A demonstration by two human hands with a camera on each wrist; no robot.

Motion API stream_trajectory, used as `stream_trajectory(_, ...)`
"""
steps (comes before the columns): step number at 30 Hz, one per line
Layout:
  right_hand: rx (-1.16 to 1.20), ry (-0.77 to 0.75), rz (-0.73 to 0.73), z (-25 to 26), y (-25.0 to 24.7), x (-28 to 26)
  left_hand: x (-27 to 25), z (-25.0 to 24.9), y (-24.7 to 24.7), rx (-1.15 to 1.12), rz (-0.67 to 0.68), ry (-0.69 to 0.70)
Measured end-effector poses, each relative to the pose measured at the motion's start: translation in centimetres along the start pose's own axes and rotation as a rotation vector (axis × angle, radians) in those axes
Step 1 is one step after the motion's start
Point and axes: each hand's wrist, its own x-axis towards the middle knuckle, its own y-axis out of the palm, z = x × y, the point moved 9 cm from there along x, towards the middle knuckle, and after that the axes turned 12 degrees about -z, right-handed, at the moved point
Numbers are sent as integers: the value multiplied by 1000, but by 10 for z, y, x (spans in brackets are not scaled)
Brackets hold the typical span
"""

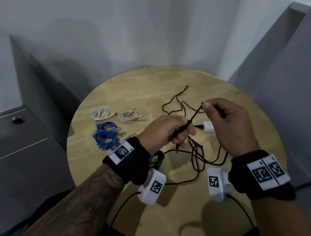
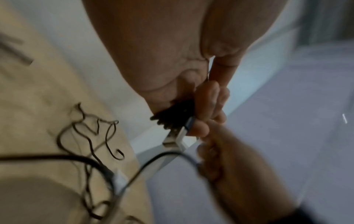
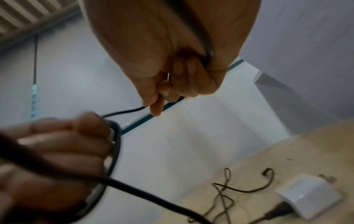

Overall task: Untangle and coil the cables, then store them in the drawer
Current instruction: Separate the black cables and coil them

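A thin black cable sprawls in loops over the round wooden table. My left hand grips a bunched part of it above the table, with strands hanging below. My right hand pinches a strand between thumb and forefinger, drawn taut up and to the right of the left hand. In the left wrist view a black bundle and a metal plug stick out of the fingers. Two coiled white cables and a bundled blue cable lie at the table's left.
A white charger block with a black plug lies between my hands on the table. A grey drawer cabinet with a keyhole lock stands to the left, its drawers closed. Walls stand close behind; black camera leads hang off both wrists.
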Motion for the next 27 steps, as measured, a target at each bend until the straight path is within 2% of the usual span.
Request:
stream_trajectory(3, -46, 46, 128, -19, 19, -5, -4, -10, 2, -398, 57, -104)
stream_trajectory(5, -35, 36, 234, -19, 39, -18, -2, -19, -5, -686, 9, -105)
stream_trajectory(7, -46, 32, 386, -14, 62, -34, 3, -22, -25, -864, -141, -41)
stream_trajectory(10, -132, 29, 626, -7, 80, -60, 10, -15, -63, -920, -380, 52)
stream_trajectory(12, -161, -1, 656, -1, 76, -67, 13, -12, -82, -803, -486, 110)
stream_trajectory(14, -112, -20, 512, 12, 59, -57, 13, -17, -92, -513, -572, 217)
stream_trajectory(16, 60, 59, 310, 19, 38, -41, 11, -27, -84, -166, -578, 331)
stream_trajectory(18, 273, 160, 203, 23, 28, -31, 10, -30, -68, 135, -535, 385)
stream_trajectory(20, 505, 248, 170, 27, 27, -29, 10, -26, -57, 350, -482, 389)
stream_trajectory(23, 817, 419, 71, 20, 21, -20, 11, -13, -46, 543, -338, 314)
stream_trajectory(25, 825, 465, -5, 8, 12, -9, 10, -1, -38, 523, -240, 224)
stream_trajectory(27, 653, 415, -64, -8, 4, 1, 9, 3, -28, 510, -171, 177)
